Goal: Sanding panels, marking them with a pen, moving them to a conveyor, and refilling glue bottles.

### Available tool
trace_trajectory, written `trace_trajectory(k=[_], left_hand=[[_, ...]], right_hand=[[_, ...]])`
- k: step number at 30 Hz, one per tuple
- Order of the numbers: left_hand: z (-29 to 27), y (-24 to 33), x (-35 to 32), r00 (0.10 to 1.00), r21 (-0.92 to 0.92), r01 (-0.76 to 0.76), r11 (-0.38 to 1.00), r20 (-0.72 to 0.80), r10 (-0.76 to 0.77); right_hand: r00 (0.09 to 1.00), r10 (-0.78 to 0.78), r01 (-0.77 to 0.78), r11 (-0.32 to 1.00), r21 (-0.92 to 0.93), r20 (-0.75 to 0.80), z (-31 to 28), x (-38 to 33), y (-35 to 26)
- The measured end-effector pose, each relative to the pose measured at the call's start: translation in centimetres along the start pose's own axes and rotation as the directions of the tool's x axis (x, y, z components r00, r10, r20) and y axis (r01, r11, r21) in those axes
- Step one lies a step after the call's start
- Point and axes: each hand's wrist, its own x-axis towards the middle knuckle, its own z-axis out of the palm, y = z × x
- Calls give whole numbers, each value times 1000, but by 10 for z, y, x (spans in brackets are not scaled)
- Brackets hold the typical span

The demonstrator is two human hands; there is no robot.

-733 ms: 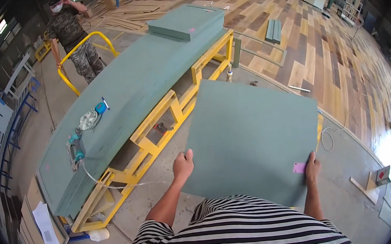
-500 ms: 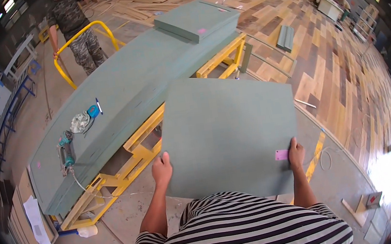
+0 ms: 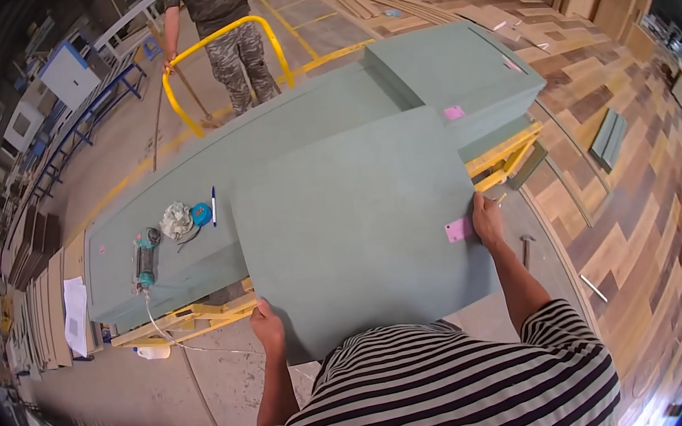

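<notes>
Between my hands I carry a large grey-green panel (image 3: 343, 230) with a pink tag (image 3: 459, 230) near its right edge. My left hand (image 3: 267, 326) grips its left edge low down, and my right hand (image 3: 487, 221) is closed on the right edge beside the tag. The panel hides part of a long grey-green board piece (image 3: 279, 127) lying on a yellow trolley (image 3: 200, 317). On top of that piece, at its right end, lies another grey-green panel (image 3: 451, 72) with a pink tag.
A teal power tool (image 3: 145, 258) with a hose, a crumpled cloth (image 3: 178, 220), a blue tape measure (image 3: 201, 214) and a pen (image 3: 214, 206) lie on the long piece's left part. Across it, a person (image 3: 227, 48) stands by the trolley's yellow handle (image 3: 221, 33). Wood planks (image 3: 609, 180) cover the right floor.
The panel in my hands has come closer to the long piece and now overlaps it. My view has turned toward the right, and the person appears nearer the middle.
</notes>
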Motion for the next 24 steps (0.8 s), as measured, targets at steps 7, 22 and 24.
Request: trace_trajectory(k=[7,22,24], left_hand=[[56,18,86,993,5,71,997,-97,-70],[163,57,310,966,32,254,967,42,-255],[174,54,322,970,55,244,968,11,-245]], right_hand=[[991,-102,104,994,-25,82,79,122,-50],[976,-22,49,991,-122,214,238,310,-150],[968,-34,57,995,-82,250,251,321,-152]])
